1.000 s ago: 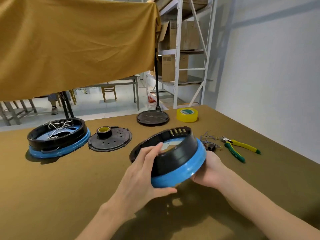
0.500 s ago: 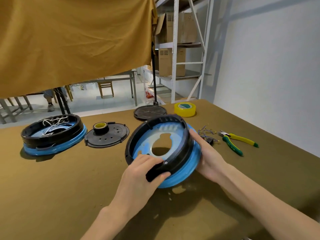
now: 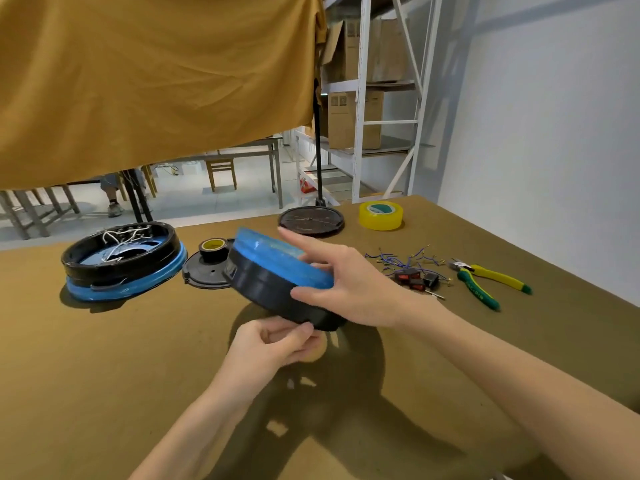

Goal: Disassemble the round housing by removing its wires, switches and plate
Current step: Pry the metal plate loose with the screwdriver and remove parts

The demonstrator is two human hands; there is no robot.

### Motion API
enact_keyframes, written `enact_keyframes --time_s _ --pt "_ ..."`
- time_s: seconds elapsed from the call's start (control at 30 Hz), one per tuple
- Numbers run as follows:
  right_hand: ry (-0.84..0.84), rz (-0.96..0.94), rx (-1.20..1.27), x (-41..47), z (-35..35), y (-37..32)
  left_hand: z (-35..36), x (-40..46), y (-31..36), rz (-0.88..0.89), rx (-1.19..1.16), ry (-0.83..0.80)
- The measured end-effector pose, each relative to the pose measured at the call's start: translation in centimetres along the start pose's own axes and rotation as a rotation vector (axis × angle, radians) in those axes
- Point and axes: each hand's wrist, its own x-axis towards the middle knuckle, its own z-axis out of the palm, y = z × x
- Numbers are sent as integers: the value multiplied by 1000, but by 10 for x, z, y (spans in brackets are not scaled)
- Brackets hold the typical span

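Right hand (image 3: 349, 289) holds tilted housing (image 3: 273, 275) above table (image 3: 104, 358).

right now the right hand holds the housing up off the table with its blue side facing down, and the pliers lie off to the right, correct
Not quite. The head view shows the housing with its blue side facing up, the black side underneath. The rest holds: the right hand holds it up off the table, and the pliers lie off to the right.

- Two round housings: one held (image 3: 277, 271), one at nine o'clock (image 3: 121, 265)
- Two black plates (image 3: 204, 275) (image 3: 311, 221)
- Two tape rolls (image 3: 381, 215) (image 3: 212, 249)
- One pair of pliers (image 3: 488, 282)
- One heap of loose wires and switches (image 3: 412, 271)
- Two hands (image 3: 270, 351) (image 3: 349, 285)
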Motion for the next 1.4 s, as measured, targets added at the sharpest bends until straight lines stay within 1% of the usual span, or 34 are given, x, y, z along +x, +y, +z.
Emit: enact_keyframes --time_s 0.13,0.2,0.23,0.27,0.37,0.43,0.5,0.57,0.63,0.7,0.73,0.77,0.8,0.83,0.9,0.97,1.0,1.1,1.17,1.23,1.27,1.4 --pt "-75 -5 -270 1 13 2 -13 -3 -10 -136 -80 -44" --pt "-107 -18 -347 0 18 4 -17 -4 -14 -170 -53 -36" --pt "-111 -20 -375 -2 20 6 -20 -4 -16 -167 41 -29" --pt "-108 -21 -388 -4 22 9 -24 -5 -16 -149 186 -31" --pt "-98 -53 -383 -13 25 15 -39 -17 -14 -89 608 -139" --pt "-122 -86 -422 -17 31 20 -45 -31 -17 -54 776 -215" --pt "-172 -107 -481 -20 40 25 -48 -44 -24 -8 846 -200" --pt "-203 -125 -502 -22 49 27 -46 -52 -25 65 830 -131" --pt "-176 -149 -511 -26 55 27 -48 -54 -22 168 760 -58" --pt "-64 -204 -519 -32 61 24 -53 -54 -20 298 679 90" --pt "-12 -245 -498 -35 65 20 -57 -53 -18 346 638 186" --pt "6 -290 -471 -38 72 14 -61 -51 -18 368 596 277" --pt "-23 -336 -442 -41 79 9 -64 -47 -19 365 550 359" --pt "-90 -364 -416 -44 88 4 -66 -43 -19 341 500 424" --pt "-241 -392 -411 -49 106 -4 -68 -37 -21 276 442 507" --pt "-325 -403 -415 -51 121 -8 -69 -32 -26 209 423 530" --pt "-351 -370 -377 -51 125 -10 -70 -31 -28 165 408 523" --pt "-378 -270 -256 -48 131 -11 -71 -26 -33 64 366 507" --pt "-374 -238 -232 -50 129 -9 -69 -21 -34 29 343 511" --pt "-304 -209 -239 -57 122 -1 -63 -13 -35 -5 325 501" --pt "-232 -175 -230 -62 115 5 -59 -9 -34 -24 309 501" --pt "213 -1 -198 -90 67 40 -43 10 -31 -99 181 574"
